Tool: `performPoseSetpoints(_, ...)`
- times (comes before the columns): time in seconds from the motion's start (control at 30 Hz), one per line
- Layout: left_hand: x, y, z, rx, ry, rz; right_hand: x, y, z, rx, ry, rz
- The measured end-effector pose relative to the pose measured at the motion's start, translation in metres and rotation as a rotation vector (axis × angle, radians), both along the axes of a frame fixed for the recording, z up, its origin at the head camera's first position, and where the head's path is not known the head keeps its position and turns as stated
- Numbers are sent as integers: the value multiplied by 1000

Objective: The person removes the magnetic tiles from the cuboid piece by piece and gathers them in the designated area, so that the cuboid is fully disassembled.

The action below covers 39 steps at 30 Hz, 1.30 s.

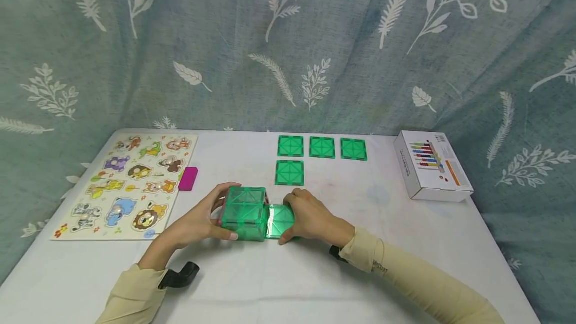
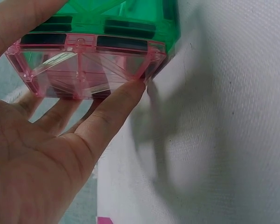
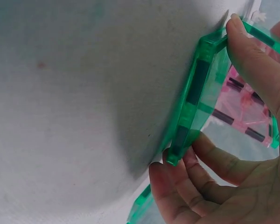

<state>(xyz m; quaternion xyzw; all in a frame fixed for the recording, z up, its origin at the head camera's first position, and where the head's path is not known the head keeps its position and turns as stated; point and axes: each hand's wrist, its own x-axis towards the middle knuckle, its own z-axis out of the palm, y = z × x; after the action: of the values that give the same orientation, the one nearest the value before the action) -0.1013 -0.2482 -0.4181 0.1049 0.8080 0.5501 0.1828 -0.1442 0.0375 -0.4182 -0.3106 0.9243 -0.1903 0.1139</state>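
Observation:
A box built of see-through magnetic tiles (image 1: 245, 204), green on top and front, stands on the white table in the head view. My left hand (image 1: 198, 219) grips its left end, thumb at the near side and fingers round the far side. Pink tiles (image 2: 102, 70) form that end in the left wrist view. Against the box's right side is a green square magnetic tile (image 1: 278, 221), low at the table. My right hand (image 1: 312, 216) holds this tile by opposite edges, thumb near and fingers far. The palm hides its right part from the head camera.
Several loose green tiles (image 1: 290, 173) lie behind the hands. An animal puzzle board (image 1: 190, 146) is at the left, with a magenta block (image 1: 188, 179) at its right edge. A white printed carton (image 1: 432, 169) stands at the back right, before a leaf-patterned curtain (image 1: 225, 64).

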Motion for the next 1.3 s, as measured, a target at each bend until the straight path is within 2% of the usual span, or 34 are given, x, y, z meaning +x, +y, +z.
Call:
performPoseSetpoints(0.57,4,1,1,-27,11,6,-2,-1,-4,-41,-26,14)
performPoseSetpoints(0.83,7,0,0,-14,-2,3,-3,0,-10,-76,-189,-36)
performPoseSetpoints(0.97,6,0,0,-10,-3,3,-6,2,-10,-110,-229,-36)
performPoseSetpoints(1.3,2,1,0,-17,2,3,-13,10,-12,-271,-347,-43)
